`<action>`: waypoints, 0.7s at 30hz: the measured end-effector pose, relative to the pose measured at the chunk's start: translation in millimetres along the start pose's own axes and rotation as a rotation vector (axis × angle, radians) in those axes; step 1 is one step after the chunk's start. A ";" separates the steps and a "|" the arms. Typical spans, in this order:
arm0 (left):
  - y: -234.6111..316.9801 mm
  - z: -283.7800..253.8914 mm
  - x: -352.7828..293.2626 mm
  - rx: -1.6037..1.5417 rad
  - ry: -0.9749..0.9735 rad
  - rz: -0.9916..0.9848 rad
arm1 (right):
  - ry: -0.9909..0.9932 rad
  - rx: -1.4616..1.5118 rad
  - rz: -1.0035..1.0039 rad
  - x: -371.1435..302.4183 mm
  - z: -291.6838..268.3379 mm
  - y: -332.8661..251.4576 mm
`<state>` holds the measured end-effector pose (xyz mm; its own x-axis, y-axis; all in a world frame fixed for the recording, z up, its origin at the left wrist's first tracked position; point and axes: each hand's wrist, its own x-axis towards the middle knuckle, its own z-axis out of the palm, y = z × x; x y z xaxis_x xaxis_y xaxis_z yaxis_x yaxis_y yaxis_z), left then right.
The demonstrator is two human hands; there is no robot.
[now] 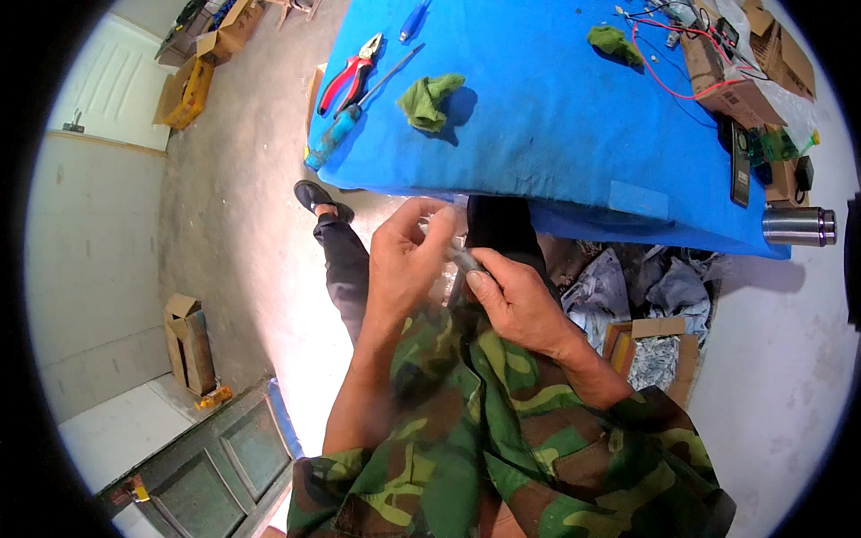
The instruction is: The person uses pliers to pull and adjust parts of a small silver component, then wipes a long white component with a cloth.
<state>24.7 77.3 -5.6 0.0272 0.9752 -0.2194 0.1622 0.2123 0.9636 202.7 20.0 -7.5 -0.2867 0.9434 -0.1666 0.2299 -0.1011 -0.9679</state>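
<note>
Just in front of the table's near edge, both my hands meet over my lap. A small dark grey piece [463, 260] shows between them, with something clear and shiny beside it; its exact kind is too small and blurred to tell. My right hand [522, 305] pinches the grey piece between thumb and forefinger. Bent fingers and thumb of my left hand [400, 255] close on the piece's other end or on the clear material. Nearest on the blue-covered table [547, 125] lies a crumpled green cloth [429, 101].
Red-handled pliers [354, 75], a teal-handled screwdriver [333, 140] and a blue screwdriver [414, 20] lie at the table's left. On its right are another green cloth [614, 43], a red wire [642, 65], a phone [740, 166] and a steel flask [796, 226]. An open carton [659, 327] stands below.
</note>
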 end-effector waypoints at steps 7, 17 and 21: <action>5.7 -38.5 -15.1 0.422 -0.110 0.501 | -0.164 -0.096 -0.047 2.6 -12.5 12.4; 9.2 -60.4 -41.0 0.980 -0.321 0.773 | -0.447 0.069 0.028 7.6 -22.2 -4.1; 11.8 -66.3 -41.0 0.973 -0.330 0.822 | -0.429 -0.119 -0.044 10.5 -18.8 -6.7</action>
<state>-39.9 43.9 24.9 0.6737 0.7073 0.2140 0.6187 -0.6983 0.3600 215.6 36.6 0.8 -0.6527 0.7270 -0.2130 0.3070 -0.0033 -0.9517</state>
